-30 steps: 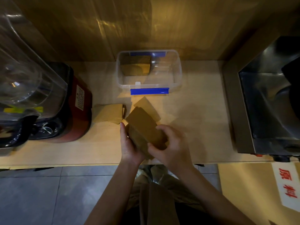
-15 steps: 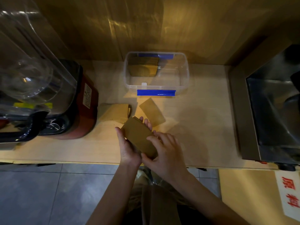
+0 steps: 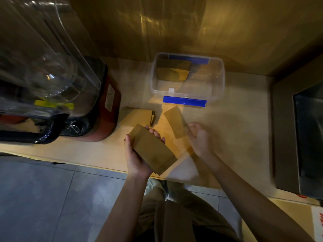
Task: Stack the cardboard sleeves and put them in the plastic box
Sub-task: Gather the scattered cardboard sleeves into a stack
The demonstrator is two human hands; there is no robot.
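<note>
My left hand grips a stack of flat brown cardboard sleeves above the counter's front edge. My right hand is off the stack, fingers apart and blurred, beside a single sleeve lying flat on the counter. Another pile of sleeves lies to the left, next to the blender base. The clear plastic box with blue clips stands at the back of the counter, with a bundle of sleeves upright in its far left corner.
A blender with a clear jug and a red-black base fills the left of the wooden counter. A steel appliance stands at the right. Behind is a shiny wall; tiled floor lies below the counter edge.
My right hand has let go of the stack and moved right toward the single sleeve. My left hand alone now holds the stack, shifted slightly left.
</note>
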